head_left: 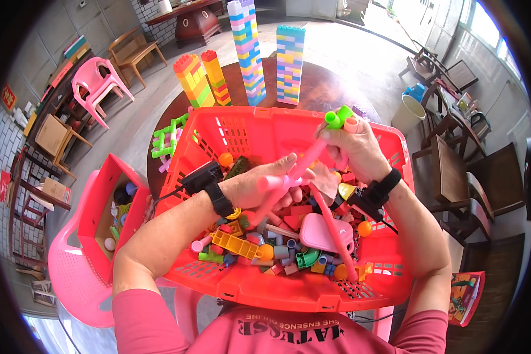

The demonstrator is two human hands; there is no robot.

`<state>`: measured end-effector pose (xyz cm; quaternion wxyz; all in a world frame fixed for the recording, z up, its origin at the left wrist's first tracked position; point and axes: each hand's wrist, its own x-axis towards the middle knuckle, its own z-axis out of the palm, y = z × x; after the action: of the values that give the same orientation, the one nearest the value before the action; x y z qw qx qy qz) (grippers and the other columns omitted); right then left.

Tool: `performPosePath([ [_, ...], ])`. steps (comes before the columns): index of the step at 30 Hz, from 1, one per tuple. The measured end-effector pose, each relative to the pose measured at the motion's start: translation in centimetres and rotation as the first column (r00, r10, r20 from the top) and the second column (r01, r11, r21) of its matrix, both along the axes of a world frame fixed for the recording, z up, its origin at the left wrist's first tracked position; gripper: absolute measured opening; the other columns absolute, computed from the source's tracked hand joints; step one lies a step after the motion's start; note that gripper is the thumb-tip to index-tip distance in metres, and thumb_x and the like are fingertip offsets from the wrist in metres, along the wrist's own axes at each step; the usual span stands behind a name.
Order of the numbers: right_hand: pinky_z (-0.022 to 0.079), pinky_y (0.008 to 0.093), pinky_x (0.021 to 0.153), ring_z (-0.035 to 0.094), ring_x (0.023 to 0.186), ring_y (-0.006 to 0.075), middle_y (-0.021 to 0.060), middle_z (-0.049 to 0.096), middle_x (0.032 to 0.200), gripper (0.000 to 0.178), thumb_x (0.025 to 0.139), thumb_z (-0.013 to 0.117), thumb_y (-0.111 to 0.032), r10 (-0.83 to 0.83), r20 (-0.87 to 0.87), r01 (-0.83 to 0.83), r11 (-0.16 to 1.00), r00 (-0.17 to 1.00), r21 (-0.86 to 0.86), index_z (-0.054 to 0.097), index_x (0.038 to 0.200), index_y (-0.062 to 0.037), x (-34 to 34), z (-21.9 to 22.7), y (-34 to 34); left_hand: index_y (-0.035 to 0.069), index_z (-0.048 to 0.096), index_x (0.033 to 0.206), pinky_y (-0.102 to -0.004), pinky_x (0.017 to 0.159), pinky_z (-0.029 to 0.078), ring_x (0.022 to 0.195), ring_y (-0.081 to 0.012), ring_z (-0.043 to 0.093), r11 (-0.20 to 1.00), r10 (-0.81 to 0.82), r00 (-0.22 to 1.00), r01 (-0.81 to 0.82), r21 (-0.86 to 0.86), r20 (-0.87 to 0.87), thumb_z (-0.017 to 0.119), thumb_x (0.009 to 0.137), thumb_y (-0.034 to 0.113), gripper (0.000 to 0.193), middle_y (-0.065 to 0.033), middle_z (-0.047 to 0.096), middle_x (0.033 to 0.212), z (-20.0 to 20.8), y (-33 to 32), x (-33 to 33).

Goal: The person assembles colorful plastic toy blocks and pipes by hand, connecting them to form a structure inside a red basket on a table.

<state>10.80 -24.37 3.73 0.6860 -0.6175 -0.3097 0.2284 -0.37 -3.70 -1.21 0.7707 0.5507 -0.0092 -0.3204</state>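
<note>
Pink tube assembly point(298, 171): held over the red basket point(259, 289), running from a green connector point(338, 116) at the top down to a pink joint.
Right hand point(354, 147): closed around the upper end, just below the green connector.
Left hand point(265, 184): gripping the lower pink joint.
Basket contents: loose coloured tubes, balls, a yellow grid piece point(236, 244).
Beyond: four block towers point(246, 50) on a round table; a pink chair point(76, 271) on the left.

Person in a pink short-sleeved shirt point(289, 330) with dark lettering, black wristbands point(219, 199) carrying small black devices and cables.
</note>
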Motion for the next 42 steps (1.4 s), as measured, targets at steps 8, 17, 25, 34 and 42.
performPosePath([
  [8,0.043,0.0202,0.049,0.053,0.054,0.0074,0.0092,0.07,0.09,0.011,0.091,0.063,-0.014,-0.146,-0.097,0.158,0.98,0.985,0.125,0.057,0.095,-0.0063,1.4,0.0,-0.3,0.004,0.05,0.13,-0.0242,0.068,0.051,0.085,-0.0103,0.059,0.925,0.321,0.825,-0.379,0.034,0.464,0.058,0.092,0.019,0.041,-0.0088,0.057,0.12,0.7,-0.9,0.5],
  [17,0.04,0.0199,0.044,0.05,0.048,0.0071,0.0094,0.068,0.087,0.008,0.089,0.063,-0.01,-0.067,-0.092,0.087,0.967,0.994,0.239,0.057,0.094,-0.0071,0.0,0.2,0.5,0.0,0.058,0.12,-0.0186,0.049,0.046,0.061,-0.006,0.059,0.922,0.274,0.818,-0.373,0.104,0.506,0.057,0.097,0.03,0.038,-0.004,0.067,0.085,1.4,-2.2,-0.7],
  [25,0.039,0.0204,0.042,0.048,0.046,0.0074,0.0097,0.066,0.084,0.006,0.089,0.062,-0.008,-0.06,-0.094,0.082,0.966,0.994,0.245,0.058,0.093,-0.0062,-0.2,0.4,0.4,0.002,0.059,0.119,-0.0192,0.047,0.045,0.057,-0.0058,0.058,0.928,0.299,0.841,-0.366,0.068,0.451,0.056,0.097,0.029,0.035,-0.0028,0.066,0.079,1.9,-2.5,-1.1],
  [34,0.039,0.0196,0.043,0.05,0.047,0.0066,0.0069,0.067,0.084,0.007,0.09,0.063,-0.011,-0.142,-0.116,0.162,0.969,0.983,0.185,0.06,0.096,-0.0072,-0.9,-0.5,0.7,0.002,0.062,0.114,-0.0157,0.045,0.043,0.056,-0.0009,0.055,0.868,0.336,0.787,-0.472,0.155,0.517,0.06,0.094,0.02,0.027,-0.0013,0.069,0.081,0.9,-3.1,-1.0],
  [42,0.039,0.0187,0.04,0.05,0.048,0.0046,0.0053,0.068,0.083,0.014,0.091,0.062,-0.014,-0.151,-0.08,0.164,0.968,0.985,0.19,0.054,0.101,-0.0087,-1.1,-0.2,0.6,0.002,0.059,0.117,-0.0188,0.053,0.049,0.065,-0.0043,0.059,0.856,0.278,0.824,-0.446,0.261,0.494,0.063,0.092,0.014,0.028,-0.0011,0.068,0.086,2.6,-3.0,-1.1],
])
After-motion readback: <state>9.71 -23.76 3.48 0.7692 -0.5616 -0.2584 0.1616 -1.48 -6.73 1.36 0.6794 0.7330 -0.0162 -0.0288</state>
